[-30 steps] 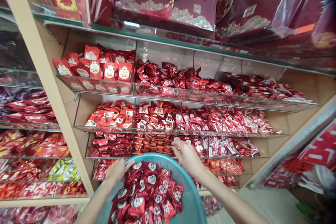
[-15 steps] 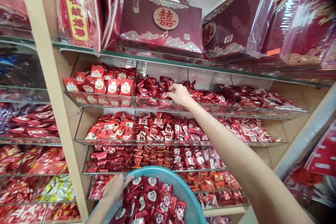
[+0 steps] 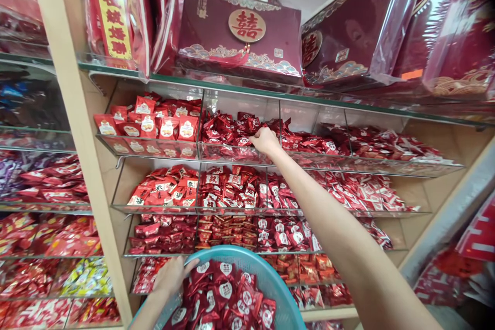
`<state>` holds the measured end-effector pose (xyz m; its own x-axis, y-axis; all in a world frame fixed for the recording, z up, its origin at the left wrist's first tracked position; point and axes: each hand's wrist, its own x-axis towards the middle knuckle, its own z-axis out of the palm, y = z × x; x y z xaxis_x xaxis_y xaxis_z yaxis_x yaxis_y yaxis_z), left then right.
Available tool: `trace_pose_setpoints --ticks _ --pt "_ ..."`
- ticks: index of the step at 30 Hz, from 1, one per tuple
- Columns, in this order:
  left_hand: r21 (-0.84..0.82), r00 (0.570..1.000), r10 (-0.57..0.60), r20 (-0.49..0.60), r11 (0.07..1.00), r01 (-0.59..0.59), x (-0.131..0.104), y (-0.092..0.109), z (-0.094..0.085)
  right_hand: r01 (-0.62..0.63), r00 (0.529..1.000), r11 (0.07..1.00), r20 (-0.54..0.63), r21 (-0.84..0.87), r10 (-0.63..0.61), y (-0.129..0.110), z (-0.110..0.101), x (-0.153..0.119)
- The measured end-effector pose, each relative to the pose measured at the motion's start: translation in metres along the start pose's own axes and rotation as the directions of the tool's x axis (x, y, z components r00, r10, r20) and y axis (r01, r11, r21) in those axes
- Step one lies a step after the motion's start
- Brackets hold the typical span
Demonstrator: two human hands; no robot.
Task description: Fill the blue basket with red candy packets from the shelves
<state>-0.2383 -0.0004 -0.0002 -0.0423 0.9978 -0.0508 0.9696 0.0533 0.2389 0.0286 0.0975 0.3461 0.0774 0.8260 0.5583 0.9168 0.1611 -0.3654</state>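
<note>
My left hand (image 3: 170, 277) grips the left rim of a turquoise plastic basket (image 3: 288, 294), thumb over the edge. Dark red sweet packets (image 3: 225, 290) with white heart-shaped labels fill the basket. My right hand (image 3: 264, 141) reaches to the upper glass compartment, fingers drawn together at its small dark red packets (image 3: 228, 131). The fingertips touch the pile near the front glass lip. Whether a packet is between them is hidden.
Glass shelves with upright dividers (image 3: 280, 118) hold more wrapped sweets on several levels. Above, a shelf bears maroon gift boxes (image 3: 216, 26) in clear plastic. A pale wooden upright (image 3: 73, 113) stands on the left. Yellow packets (image 3: 87, 277) lie at lower left.
My right hand has lowered slightly and moved a little to the right, its fingers deeper against the packets. My left hand and the basket have hardly moved.
</note>
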Motion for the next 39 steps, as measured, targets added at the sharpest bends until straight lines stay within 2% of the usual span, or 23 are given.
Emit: trace_pose_setpoints --ticks 5,11,13,16,19,22,24,26,28,30,32,34,36,39 --pt "0.013 0.999 0.028 -0.024 1.000 -0.027 0.000 -0.001 0.002 -0.024 1.000 0.996 -0.002 0.084 0.024 0.002 0.001 0.001" --pt "-0.002 1.000 0.002 -0.008 1.000 -0.002 -0.001 0.002 -0.001 0.074 0.991 0.931 -0.132 0.358 -0.028 0.010 0.006 0.002" --pt "-0.007 1.000 -0.012 0.000 1.000 0.012 -0.001 0.003 -0.003 0.134 0.983 0.868 -0.173 0.479 -0.057 0.011 0.006 0.000" --pt "-0.003 1.000 -0.027 0.010 1.000 0.027 -0.003 0.005 -0.005 0.237 0.962 0.717 -0.262 0.655 -0.079 0.011 0.002 -0.007" --pt "0.019 0.999 -0.032 0.010 0.999 0.032 -0.002 0.005 -0.005 0.288 0.941 0.566 -0.337 0.773 -0.020 0.012 -0.007 -0.022" --pt "0.036 1.000 -0.024 0.011 0.999 0.024 -0.001 0.004 -0.004 0.326 0.923 0.496 -0.383 0.805 0.014 0.015 -0.015 -0.050" --pt "0.025 1.000 -0.021 0.022 0.999 0.020 0.001 0.004 -0.003 0.320 0.930 0.478 -0.368 0.818 0.007 0.018 -0.014 -0.079" --pt "0.013 0.999 -0.019 0.036 1.000 0.018 0.002 0.004 -0.003 0.251 0.962 0.459 -0.274 0.852 -0.016 0.022 -0.003 -0.114" --pt "0.016 0.999 -0.015 0.040 1.000 0.015 0.002 0.005 -0.003 0.117 0.993 0.436 -0.094 0.892 -0.075 0.028 0.020 -0.153" --pt "0.019 0.999 -0.019 0.044 1.000 0.018 0.002 0.005 -0.004 -0.042 0.979 0.427 0.123 0.903 -0.164 0.036 0.051 -0.193" --pt "0.012 0.998 -0.032 0.049 0.999 0.031 0.002 0.006 -0.004 -0.193 0.913 0.446 0.326 0.874 -0.244 0.046 0.085 -0.229" --pt "0.008 0.997 -0.047 0.053 0.999 0.047 0.002 0.006 -0.004 -0.331 0.816 0.475 0.500 0.816 -0.291 0.056 0.115 -0.260" --pt "0.021 0.997 -0.053 0.053 0.998 0.052 0.002 0.006 -0.004 -0.424 0.727 0.499 0.613 0.756 -0.310 0.066 0.135 -0.281" --pt "0.043 0.998 -0.042 0.056 0.998 0.040 0.003 0.005 -0.003 -0.528 0.619 0.515 0.722 0.675 -0.311 0.078 0.151 -0.299"
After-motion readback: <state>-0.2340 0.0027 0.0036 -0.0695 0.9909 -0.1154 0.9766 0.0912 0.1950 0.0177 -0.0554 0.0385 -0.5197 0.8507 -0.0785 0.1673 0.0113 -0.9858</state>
